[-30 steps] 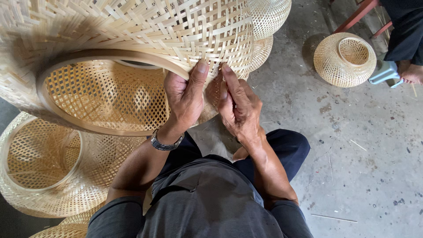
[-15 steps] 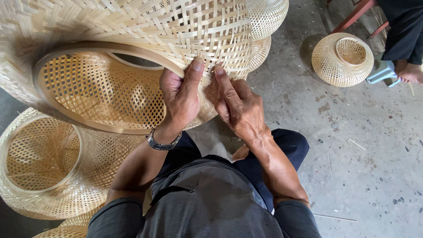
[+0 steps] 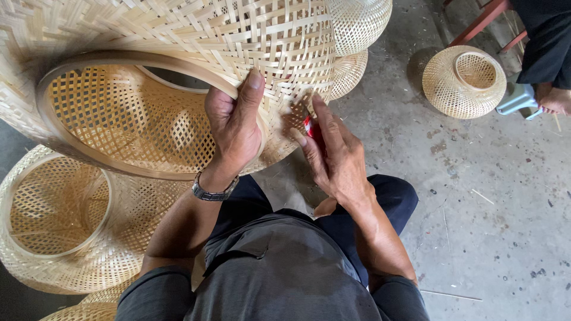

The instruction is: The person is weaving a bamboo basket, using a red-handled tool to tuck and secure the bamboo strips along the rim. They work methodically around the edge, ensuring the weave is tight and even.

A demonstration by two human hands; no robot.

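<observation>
A finished woven bamboo basket (image 3: pixel 59 226) lies on its side at your far left, mouth toward you, with the rim of another just below it. Above it you hold the large woven shade (image 3: pixel 178 77) against your lap, its round hoop rim (image 3: pixel 71 77) facing the camera. Your left hand (image 3: pixel 235 128) is clamped over that rim, thumb inside, fingers stretched up the outer weave; keep that grip firm so the hoop cannot twist. Your right hand (image 3: pixel 333 154) is curled around a small red tool (image 3: pixel 308 126), pressed to the weave just beside the left; what kind of tool cannot be told. Work it close to the bracing hand and away from your fingers, in short strokes. Right of you, bare grey concrete floor (image 3: pixel 476 208) is strewn with bamboo slivers; a smaller woven globe (image 3: pixel 464 80) rests near another person's foot in a blue sandal (image 3: pixel 520 98), beside a red frame leg (image 3: pixel 476 24).
</observation>
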